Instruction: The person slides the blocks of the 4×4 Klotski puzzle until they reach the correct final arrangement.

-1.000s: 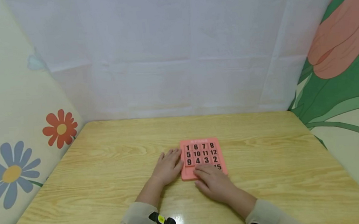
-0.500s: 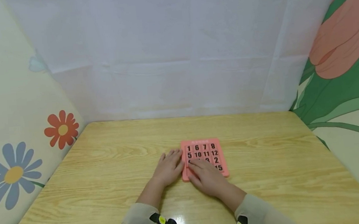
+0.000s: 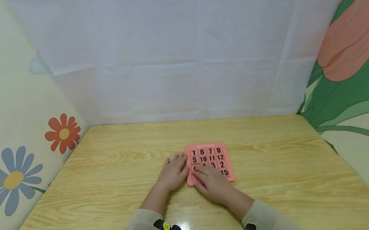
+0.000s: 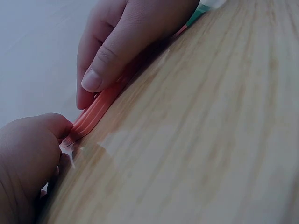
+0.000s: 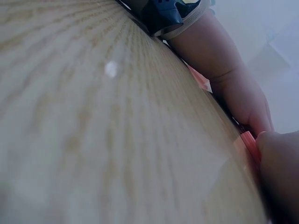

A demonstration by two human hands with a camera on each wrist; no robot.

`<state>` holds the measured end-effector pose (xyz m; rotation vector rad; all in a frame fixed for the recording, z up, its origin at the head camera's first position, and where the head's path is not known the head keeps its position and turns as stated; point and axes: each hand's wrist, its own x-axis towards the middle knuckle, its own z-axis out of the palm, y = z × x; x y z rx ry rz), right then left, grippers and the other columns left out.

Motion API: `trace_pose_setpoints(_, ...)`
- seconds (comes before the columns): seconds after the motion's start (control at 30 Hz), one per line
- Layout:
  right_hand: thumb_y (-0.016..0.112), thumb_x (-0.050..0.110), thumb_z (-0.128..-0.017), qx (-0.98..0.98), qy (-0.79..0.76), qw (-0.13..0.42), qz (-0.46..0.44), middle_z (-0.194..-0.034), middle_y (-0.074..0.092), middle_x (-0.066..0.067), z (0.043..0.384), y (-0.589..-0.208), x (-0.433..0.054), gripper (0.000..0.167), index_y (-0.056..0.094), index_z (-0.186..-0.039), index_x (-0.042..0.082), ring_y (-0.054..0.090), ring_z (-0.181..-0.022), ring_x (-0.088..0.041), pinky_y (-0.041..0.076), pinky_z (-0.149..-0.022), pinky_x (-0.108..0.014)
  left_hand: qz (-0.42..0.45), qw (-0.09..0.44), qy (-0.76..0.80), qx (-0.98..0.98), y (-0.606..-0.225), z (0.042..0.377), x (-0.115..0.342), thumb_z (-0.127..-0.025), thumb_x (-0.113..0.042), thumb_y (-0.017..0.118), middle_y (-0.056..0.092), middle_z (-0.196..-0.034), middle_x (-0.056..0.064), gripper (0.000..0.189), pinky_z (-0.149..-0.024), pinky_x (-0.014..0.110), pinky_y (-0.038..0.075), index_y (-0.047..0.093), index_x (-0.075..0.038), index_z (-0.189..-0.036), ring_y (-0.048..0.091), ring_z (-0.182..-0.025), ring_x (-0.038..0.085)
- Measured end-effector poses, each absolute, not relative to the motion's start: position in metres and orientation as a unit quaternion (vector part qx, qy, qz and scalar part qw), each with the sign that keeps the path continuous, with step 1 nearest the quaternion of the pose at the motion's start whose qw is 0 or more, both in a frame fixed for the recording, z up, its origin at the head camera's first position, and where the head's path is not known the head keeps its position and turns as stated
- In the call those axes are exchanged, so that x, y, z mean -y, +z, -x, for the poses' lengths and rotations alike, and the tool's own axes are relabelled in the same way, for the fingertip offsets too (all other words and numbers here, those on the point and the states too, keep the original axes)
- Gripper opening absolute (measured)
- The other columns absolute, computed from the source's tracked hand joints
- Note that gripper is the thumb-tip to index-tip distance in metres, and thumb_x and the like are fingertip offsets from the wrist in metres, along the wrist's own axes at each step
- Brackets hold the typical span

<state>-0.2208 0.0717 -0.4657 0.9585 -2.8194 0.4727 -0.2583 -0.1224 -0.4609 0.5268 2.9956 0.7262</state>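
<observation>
A pink sliding number puzzle (image 3: pixel 228 162) lies flat on the table, its tiles printed with black numbers. My left hand (image 3: pixel 173 173) rests on the table along the puzzle's left side, fingers extended and touching the frame. My right hand (image 3: pixel 214 183) lies over the lower part of the puzzle, its fingertips on the 9 tile in the left column. That hand covers most of the bottom row, though the 15 tile (image 3: pixel 224 172) shows at its right. A narrow gap shows between the 5 tile (image 3: pixel 194 160) and the 9 tile. In the left wrist view, the right thumb (image 4: pixel 93 79) is at the puzzle's near edge.
The wood-grain table (image 3: pixel 125 145) stretches out around the puzzle. A white cloth (image 3: pixel 180 57) hangs behind it, with flower-patterned panels on both sides. Each wrist wears a black strap, the left one (image 3: pixel 167 229) with a small camera.
My right hand has moved left from the bottom row onto the 9 tile. Over the last half second that tile has slid slightly toward me. My left hand has stayed put.
</observation>
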Motion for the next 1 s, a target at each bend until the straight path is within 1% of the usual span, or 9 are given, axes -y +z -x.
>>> trace_pose_setpoints(0.2, 0.049, 0.038, -0.101, 0.929, 0.159, 0.073, -0.326, -0.145, 0.054, -0.006, 0.217, -0.467, -0.074, 0.047, 0.056, -0.139, 0.012, 0.048, -0.137, -0.025, 0.036, -0.116, -0.045, -0.171, 0.004, 0.233, -0.957, -0.462, 0.258, 0.123, -0.104, -0.031, 0.041, 0.039, -0.155, 0.016, 0.053, -0.124, 0.055, 0.012, 0.039, -0.004, -0.150, 0.028, -0.149, 0.034)
trace_pose_setpoints(0.43, 0.048, 0.037, -0.101, 0.929, 0.152, 0.061, -0.332, -0.145, 0.054, -0.006, 0.213, -0.466, -0.075, 0.047, 0.055, -0.140, 0.012, 0.048, -0.137, -0.025, 0.037, -0.117, -0.044, -0.171, 0.004, 0.237, -0.956, -0.461, 0.258, 0.123, -0.104, -0.031, 0.042, 0.039, -0.155, 0.016, 0.053, -0.124, 0.055, 0.011, 0.040, -0.004, -0.149, 0.028, -0.149, 0.034)
trace_pose_setpoints(0.7, 0.051, 0.036, -0.100, 0.924, 0.159, 0.077, -0.338, -0.142, 0.056, -0.006, 0.208, -0.467, -0.076, 0.045, 0.059, -0.136, 0.011, 0.051, -0.134, -0.025, 0.039, -0.115, -0.044, -0.168, 0.005, 0.238, -0.957, -0.461, 0.257, 0.123, -0.104, -0.032, 0.042, 0.039, -0.155, 0.016, 0.053, -0.124, 0.055, 0.011, 0.040, -0.005, -0.149, 0.028, -0.149, 0.034)
trace_pose_setpoints(1.0, 0.048, 0.036, -0.101, 0.925, 0.151, 0.072, -0.341, -0.143, 0.056, -0.005, 0.204, -0.465, -0.077, 0.045, 0.058, -0.137, 0.011, 0.049, -0.136, -0.023, 0.038, -0.116, -0.041, -0.169, 0.005, 0.232, -0.958, -0.462, 0.259, 0.123, -0.104, -0.032, 0.042, 0.039, -0.156, 0.015, 0.053, -0.124, 0.055, 0.011, 0.039, -0.005, -0.150, 0.027, -0.149, 0.034)
